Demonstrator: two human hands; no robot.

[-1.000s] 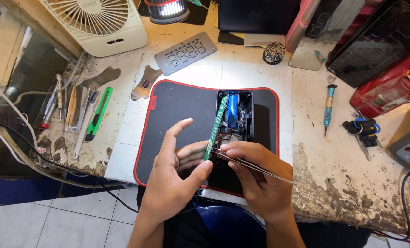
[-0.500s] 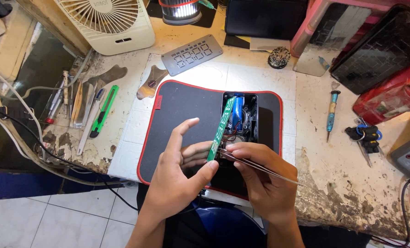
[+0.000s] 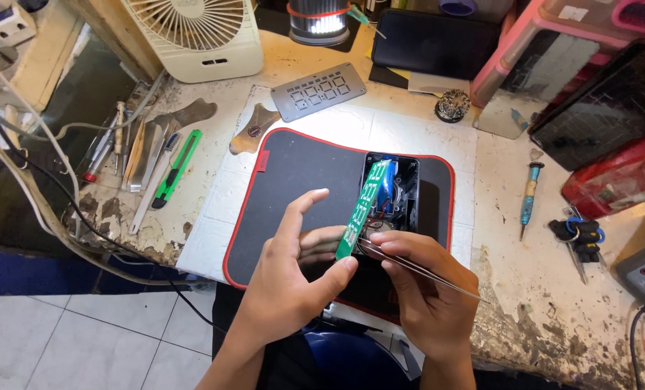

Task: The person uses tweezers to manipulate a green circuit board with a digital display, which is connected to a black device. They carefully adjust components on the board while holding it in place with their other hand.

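Observation:
My left hand (image 3: 293, 278) pinches the lower end of a narrow green circuit board (image 3: 364, 206) and holds it tilted on edge. The board stands over an opened black device case (image 3: 407, 189) with a blue battery inside. My right hand (image 3: 427, 289) grips thin metal tweezers (image 3: 416, 269), whose tips touch the board's lower end near my left thumb. Case and hands are over a black mat with a red border (image 3: 293, 177) on a white tiled worktop.
A white fan (image 3: 199, 32) and a grey display panel (image 3: 319, 90) lie at the back. A green utility knife (image 3: 176, 167) and hand tools lie left; a blue screwdriver (image 3: 530, 196) and a black phone-like slab (image 3: 434, 43) lie right. Cables hang at left.
The view has shifted slightly. Both hands keep the same hold on the board and the tweezers, which stay at the board's lower end.

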